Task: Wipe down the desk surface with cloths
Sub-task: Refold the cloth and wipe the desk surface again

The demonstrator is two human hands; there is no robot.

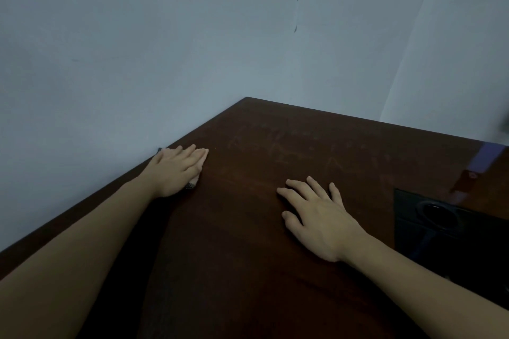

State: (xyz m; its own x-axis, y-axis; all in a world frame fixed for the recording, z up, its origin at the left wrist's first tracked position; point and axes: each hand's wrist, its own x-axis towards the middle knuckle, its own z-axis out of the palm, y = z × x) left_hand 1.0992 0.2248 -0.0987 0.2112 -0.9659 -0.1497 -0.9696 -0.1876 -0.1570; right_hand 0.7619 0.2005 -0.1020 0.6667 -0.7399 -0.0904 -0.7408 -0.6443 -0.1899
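my left hand [176, 170] lies flat on the desk [261, 242], fingers straight and close together, pressing down on a cloth [192, 184] that is almost wholly hidden under the palm. only a dark, textured bit of it peeks out at the thumb side and a small dark corner shows behind the hand, right at the desk's left edge where the wood meets the wall [137, 49]. so the cloth sits at the left edge, about midway toward the far corner of the desk.

my right hand [316, 217] rests palm down on the bare wood near the middle of the desk, fingers spread and relaxed, holding nothing. i cannot see a cloth under it. the two hands are well apart, the left one farther from me than the right.

the desk top is dark reddish-brown, with faint pale smears across the far half. its far corner points into the pale blue-grey wall. at the right edge a strip of purple tape [487, 157] is stuck on the wood, and nearer to me along that side lies a black object [440, 217] with a round hollow in it; what it is i cannot tell.
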